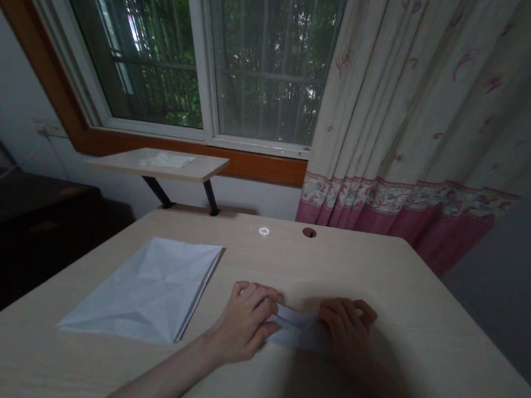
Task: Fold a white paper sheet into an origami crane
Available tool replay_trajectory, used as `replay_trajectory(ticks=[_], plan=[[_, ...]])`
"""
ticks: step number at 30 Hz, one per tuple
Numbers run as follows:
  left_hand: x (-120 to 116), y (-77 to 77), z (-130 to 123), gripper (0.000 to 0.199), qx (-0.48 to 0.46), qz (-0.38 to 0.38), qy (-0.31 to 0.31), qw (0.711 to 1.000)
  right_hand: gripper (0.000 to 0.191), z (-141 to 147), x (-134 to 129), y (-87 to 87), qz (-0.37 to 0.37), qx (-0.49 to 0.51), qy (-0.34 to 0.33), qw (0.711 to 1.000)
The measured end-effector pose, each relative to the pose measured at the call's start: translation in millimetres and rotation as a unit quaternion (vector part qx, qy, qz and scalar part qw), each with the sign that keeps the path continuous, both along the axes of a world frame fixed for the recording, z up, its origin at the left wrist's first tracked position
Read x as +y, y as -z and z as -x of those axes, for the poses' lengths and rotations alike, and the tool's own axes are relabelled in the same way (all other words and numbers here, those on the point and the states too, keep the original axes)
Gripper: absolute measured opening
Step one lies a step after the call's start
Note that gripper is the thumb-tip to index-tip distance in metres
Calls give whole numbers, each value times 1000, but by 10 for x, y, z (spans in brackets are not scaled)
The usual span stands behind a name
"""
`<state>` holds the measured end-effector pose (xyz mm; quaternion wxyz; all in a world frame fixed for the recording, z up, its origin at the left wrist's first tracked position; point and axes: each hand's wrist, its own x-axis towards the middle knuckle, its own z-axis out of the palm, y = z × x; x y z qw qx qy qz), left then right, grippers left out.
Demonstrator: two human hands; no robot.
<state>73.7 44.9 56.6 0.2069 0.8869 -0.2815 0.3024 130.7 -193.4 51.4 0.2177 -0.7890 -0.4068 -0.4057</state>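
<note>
A small white folded cloth or paper piece (297,333) lies on the desk between my two hands, with a raised fold along its far edge. My left hand (250,321) has its fingers curled, thumb and fingers closed on the piece's left end. At the right end, my right hand (347,325) is bent over with closed fingers gripping the piece; its thumb is hidden. To the left of my left hand lies a larger white folded stack (157,289) with crease lines.
The pale wooden desk (242,390) has a round cable hole (309,233) and a small white ring (264,231) near its back edge. A raised shelf (125,161) at the back left bears a crumpled white piece (168,160). Behind are a window and a curtain (403,100).
</note>
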Motion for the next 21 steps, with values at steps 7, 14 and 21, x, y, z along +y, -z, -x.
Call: replay_trajectory(ticks=[7, 14, 21], plan=[[-18, -30, 17, 42, -33, 14, 2, 999, 25, -16, -8, -26, 9, -32, -4, 999], [-53, -57, 10, 39, -56, -2, -32, 998, 24, -4, 0, -64, 8, -46, -26, 999], [-61, -77, 10, 32, -35, -22, 1, 999, 22, 10, 23, -65, 30, -52, -8, 998]])
